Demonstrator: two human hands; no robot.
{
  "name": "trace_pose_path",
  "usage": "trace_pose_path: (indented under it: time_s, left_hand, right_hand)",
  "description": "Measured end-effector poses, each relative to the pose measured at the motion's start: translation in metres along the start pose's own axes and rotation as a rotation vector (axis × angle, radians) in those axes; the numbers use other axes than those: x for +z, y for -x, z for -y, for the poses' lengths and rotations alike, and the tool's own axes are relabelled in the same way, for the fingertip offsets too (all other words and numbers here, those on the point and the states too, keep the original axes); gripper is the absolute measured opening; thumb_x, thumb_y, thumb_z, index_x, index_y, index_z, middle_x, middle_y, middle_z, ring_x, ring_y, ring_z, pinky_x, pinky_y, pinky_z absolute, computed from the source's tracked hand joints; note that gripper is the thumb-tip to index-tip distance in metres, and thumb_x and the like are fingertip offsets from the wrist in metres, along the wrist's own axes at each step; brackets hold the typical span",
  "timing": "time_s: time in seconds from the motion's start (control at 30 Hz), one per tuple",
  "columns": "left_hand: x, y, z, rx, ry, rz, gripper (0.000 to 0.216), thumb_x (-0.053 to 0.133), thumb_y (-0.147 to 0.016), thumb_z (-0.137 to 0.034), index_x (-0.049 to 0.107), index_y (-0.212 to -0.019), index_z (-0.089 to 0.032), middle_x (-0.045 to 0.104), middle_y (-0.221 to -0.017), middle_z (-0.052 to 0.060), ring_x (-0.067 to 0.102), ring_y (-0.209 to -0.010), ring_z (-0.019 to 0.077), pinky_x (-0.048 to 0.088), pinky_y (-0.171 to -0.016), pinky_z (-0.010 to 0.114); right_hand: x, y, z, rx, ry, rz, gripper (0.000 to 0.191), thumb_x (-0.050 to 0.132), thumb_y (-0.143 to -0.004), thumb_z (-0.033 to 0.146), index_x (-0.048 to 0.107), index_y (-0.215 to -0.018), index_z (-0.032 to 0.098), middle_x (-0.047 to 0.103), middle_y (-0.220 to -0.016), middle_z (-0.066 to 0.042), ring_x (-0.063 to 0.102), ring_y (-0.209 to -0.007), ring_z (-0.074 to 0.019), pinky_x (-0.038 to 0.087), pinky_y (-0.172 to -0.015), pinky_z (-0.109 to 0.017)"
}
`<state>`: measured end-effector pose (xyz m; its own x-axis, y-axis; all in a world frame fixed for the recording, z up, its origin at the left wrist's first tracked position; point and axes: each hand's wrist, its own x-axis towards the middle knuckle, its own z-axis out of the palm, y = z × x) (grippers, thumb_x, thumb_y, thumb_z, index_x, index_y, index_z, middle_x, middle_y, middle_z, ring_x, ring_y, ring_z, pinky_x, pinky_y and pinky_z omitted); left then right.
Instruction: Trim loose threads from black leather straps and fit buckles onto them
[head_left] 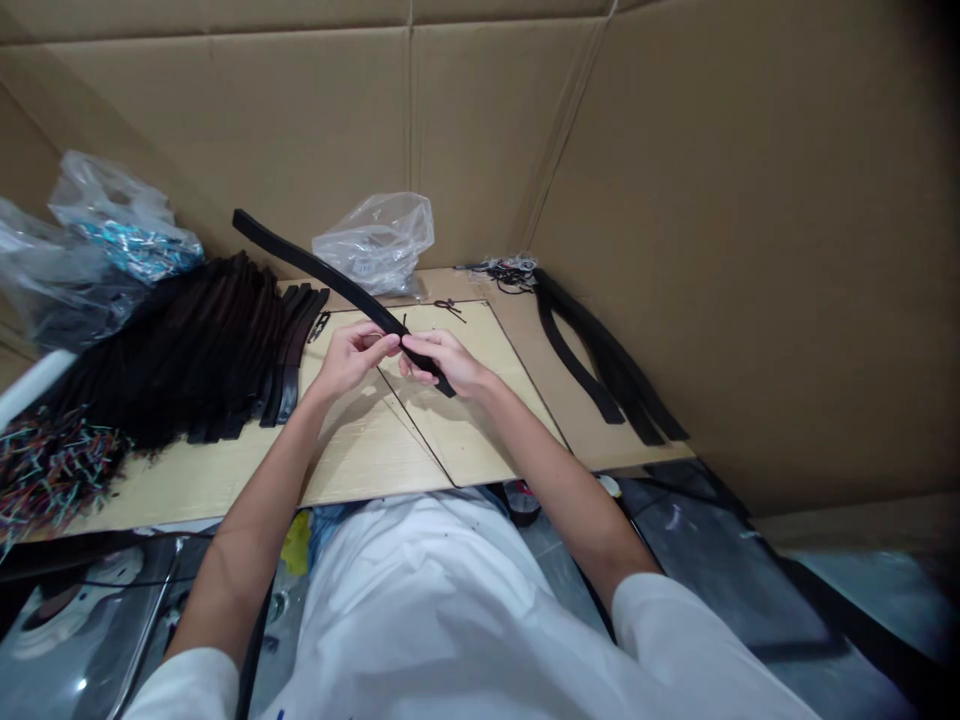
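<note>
White shirt (450, 620): nearest the lens, under both forearms.
Strap pile (202, 340): on the desk (360, 450), left of the hands, apart from them.
Black strap (315, 265): held above the desk; long axis slants from far-left down to near-right.
Left hand (352, 355): fingertips pinching the strap past its middle.
Right hand (446, 362): curled round its near end, meeting the left fingertips.
Loose straps (600, 370): well right of the hands.

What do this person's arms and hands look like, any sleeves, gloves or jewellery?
Both are bare: the left hand and right hand wear no gloves, and no rings, watch or wristband show. The forearms are uncovered past the elbows. The left sleeve and right sleeve are short and white, part of a white shirt.
</note>
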<state>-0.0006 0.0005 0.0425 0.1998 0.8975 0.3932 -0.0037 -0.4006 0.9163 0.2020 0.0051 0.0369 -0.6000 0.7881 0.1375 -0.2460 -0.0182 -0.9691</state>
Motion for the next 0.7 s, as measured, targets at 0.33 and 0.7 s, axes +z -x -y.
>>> trace_pose_path:
  time_s: [0.33, 0.7]
  left_hand:
    - [-0.006, 0.0, -0.011, 0.031, 0.018, 0.063, 0.044, 0.094, -0.079, -0.056, 0.085, -0.091, -0.015, 0.067, -0.067, 0.004, 0.041, -0.052, 0.007, 0.026, -0.048, 0.024]
    - [-0.006, 0.002, -0.012, 0.007, 0.079, 0.138, 0.047, 0.094, -0.08, -0.05, 0.086, -0.111, -0.015, 0.056, -0.061, -0.002, 0.043, -0.054, 0.0078, 0.032, -0.052, 0.023]
  right_hand:
    - [0.001, -0.005, -0.006, -0.142, 0.087, -0.06, 0.057, 0.079, -0.09, 0.071, 0.068, -0.096, 0.015, 0.075, -0.073, -0.004, 0.073, -0.055, -0.017, 0.062, -0.052, -0.027]
    - [0.005, 0.006, 0.002, 0.059, -0.03, 0.152, 0.048, 0.058, -0.105, 0.064, 0.062, -0.093, 0.018, 0.066, -0.056, 0.0, 0.043, -0.031, -0.0095, 0.029, -0.03, -0.02]
